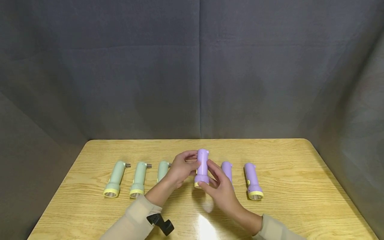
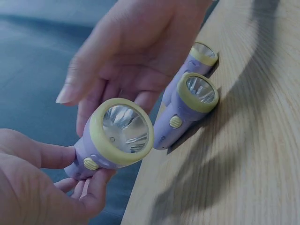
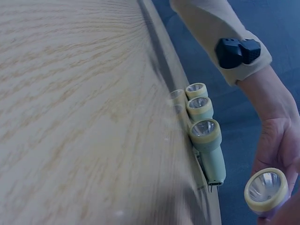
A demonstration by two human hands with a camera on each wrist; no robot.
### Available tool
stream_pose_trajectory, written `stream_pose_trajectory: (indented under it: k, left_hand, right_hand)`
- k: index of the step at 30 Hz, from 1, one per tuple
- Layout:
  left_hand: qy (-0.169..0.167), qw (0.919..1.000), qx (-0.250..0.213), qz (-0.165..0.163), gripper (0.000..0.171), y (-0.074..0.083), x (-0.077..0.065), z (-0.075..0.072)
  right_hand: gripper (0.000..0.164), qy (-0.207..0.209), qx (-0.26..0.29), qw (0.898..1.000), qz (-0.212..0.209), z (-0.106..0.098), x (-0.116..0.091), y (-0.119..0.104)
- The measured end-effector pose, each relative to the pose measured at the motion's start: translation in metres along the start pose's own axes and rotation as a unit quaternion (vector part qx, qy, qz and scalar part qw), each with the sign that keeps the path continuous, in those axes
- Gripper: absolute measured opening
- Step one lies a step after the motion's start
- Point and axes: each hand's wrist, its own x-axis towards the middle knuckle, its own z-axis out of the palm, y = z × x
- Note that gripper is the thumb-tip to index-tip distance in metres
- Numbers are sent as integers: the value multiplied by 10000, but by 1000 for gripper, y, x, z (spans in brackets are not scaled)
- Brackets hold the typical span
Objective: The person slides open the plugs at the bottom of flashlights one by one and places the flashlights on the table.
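A purple flashlight (image 1: 202,163) with a yellow rim is held above the table, its clear lens end toward the person. My left hand (image 1: 180,168) grips its body from the left, thumb and fingers on opposite sides, as the left wrist view shows. Close on the right side is my right hand (image 1: 225,191). In the left wrist view the right hand (image 2: 136,47) has its thumb extended and apart from the lens, with its fingers behind the flashlight (image 2: 117,133). Whether those fingertips touch the body is hidden.
Left on the wooden table (image 1: 285,213) lie three green flashlights (image 1: 115,178), metal prongs sticking out at their tail ends; the left arm partly covers one. Two more purple flashlights (image 1: 253,180) lie to the right, one partly behind the right hand. A grey curtain (image 1: 144,83) hangs behind.
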Motion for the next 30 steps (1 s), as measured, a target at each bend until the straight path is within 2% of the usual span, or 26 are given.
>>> stream_pose_trajectory:
  k: [4, 9, 16, 22, 30]
  left_hand:
    - [24, 9994, 153, 320, 45, -3, -2, 2]
    - [108, 9971, 329, 674, 44, -3, -5, 6]
    - [270, 9937, 377, 1020, 44, -3, -9, 9]
    - [290, 9891, 519, 1344, 45, -3, -13, 10]
    - [258, 9845, 638, 1612, 47, -6, -16, 10]
  right_hand:
    - [62, 201, 249, 9995, 87, -4, 4, -3]
    - [53, 470, 163, 9987, 56, -8, 10, -5]
    - [51, 566, -24, 9984, -13, -11, 17, -11]
    - [50, 737, -183, 9970, 136, -11, 22, -19]
    - [46, 848, -136, 9959, 295, -11, 24, -23]
